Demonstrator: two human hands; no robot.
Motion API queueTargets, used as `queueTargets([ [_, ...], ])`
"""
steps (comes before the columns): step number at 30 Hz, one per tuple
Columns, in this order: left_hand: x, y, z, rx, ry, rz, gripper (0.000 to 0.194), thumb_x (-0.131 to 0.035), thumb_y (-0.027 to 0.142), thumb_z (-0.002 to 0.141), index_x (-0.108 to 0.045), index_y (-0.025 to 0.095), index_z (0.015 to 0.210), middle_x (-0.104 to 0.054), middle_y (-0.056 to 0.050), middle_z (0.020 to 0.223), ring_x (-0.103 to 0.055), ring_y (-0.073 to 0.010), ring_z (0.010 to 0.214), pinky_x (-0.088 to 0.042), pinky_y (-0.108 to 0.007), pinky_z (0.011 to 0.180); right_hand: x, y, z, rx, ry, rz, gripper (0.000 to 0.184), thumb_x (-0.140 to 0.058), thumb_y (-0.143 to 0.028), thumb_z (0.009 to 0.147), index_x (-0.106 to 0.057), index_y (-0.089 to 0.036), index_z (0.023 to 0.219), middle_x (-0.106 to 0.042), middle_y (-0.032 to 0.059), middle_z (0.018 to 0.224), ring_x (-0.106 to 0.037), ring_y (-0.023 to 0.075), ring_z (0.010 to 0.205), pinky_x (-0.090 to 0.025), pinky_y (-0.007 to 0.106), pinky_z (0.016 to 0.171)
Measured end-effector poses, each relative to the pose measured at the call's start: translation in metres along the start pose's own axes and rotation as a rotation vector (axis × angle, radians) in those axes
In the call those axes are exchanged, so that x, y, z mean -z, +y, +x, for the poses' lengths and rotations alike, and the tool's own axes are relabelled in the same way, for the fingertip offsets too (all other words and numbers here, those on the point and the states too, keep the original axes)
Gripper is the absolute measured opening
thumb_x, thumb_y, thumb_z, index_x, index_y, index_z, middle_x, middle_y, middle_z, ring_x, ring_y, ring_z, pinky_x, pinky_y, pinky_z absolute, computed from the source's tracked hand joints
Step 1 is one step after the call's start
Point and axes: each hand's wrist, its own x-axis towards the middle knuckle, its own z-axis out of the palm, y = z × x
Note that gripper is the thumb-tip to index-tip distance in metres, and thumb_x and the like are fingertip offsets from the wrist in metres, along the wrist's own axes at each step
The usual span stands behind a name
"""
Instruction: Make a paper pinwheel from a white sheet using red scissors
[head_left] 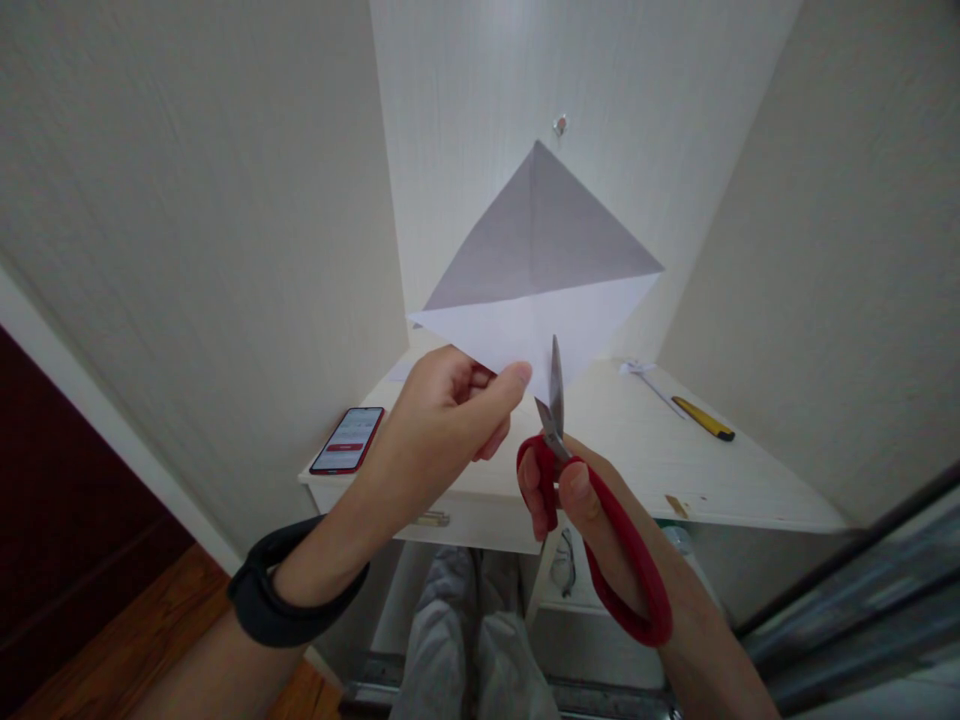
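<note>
A square sheet of white paper [534,230], creased along its diagonals, is held up above the desk with one corner pointing up. My left hand [469,400] pinches its lower left edge between thumb and fingers. Red-handled scissors [556,400] are in my right hand [581,495], with thumb and fingers through the loops. Their blades stand partly apart and point upward at the paper's lower corner. Whether the blades touch the paper, I cannot tell.
On the white desk [630,460], a phone [348,440] with a lit screen lies at the left edge. To the right are a yellow utility knife [703,418] and a thin white stick-like item [652,380]. Glasses [563,565] rest on a shelf below. Walls enclose the desk.
</note>
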Motion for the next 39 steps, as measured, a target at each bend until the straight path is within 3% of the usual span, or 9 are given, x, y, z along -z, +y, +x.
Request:
queueTargets([
  [12, -0.0005, 0.0008, 0.0014, 0.010, 0.003, 0.021, 0.046, -0.046, 0.027, 0.084, -0.035, 0.021, 0.039, -0.034, 0.004, 0.037, -0.035, -0.0078, 0.038, -0.030, -0.024, 0.044, -0.0015, 0.0071, 0.0030, -0.007, -0.039, 0.029, 0.067, -0.022, -0.084, 0.082, -0.047, -0.022, 0.077, -0.050, 0.0003, 0.068, -0.041, 0.0153, 0.062, -0.036, 0.032, 0.059],
  [24, -0.0001, -0.0013, 0.0002, -0.004, -0.018, 0.014, 0.049, -0.046, 0.028, 0.086, -0.034, 0.022, 0.039, -0.033, 0.005, 0.036, -0.034, -0.0073, 0.037, -0.029, -0.025, 0.045, -0.0033, 0.0067, 0.0006, -0.086, -0.058, 0.127, 0.069, -0.029, -0.088, 0.076, -0.048, -0.021, 0.078, -0.050, -0.0004, 0.064, -0.049, 0.0146, 0.056, -0.038, 0.030, 0.052],
  [32, -0.0003, -0.0011, 0.0002, -0.017, -0.026, -0.017, 0.046, -0.047, 0.026, 0.085, -0.036, 0.022, 0.041, -0.034, 0.006, 0.037, -0.034, -0.0064, 0.037, -0.028, -0.024, 0.044, -0.0006, 0.0010, 0.0000, 0.016, -0.006, 0.004, 0.062, -0.027, -0.079, 0.086, -0.048, -0.022, 0.079, -0.053, 0.0020, 0.071, -0.044, 0.0158, 0.063, -0.037, 0.032, 0.058],
  [39, 0.0023, -0.0002, -0.0006, 0.010, -0.061, -0.026, 0.044, -0.047, 0.027, 0.085, -0.037, 0.021, 0.043, -0.035, 0.007, 0.036, -0.034, -0.0056, 0.037, -0.027, -0.023, 0.043, -0.0023, -0.0011, -0.0004, 0.005, 0.013, -0.038, 0.055, -0.032, -0.073, 0.089, -0.046, -0.022, 0.077, -0.055, 0.0019, 0.071, -0.046, 0.0159, 0.064, -0.038, 0.031, 0.059],
])
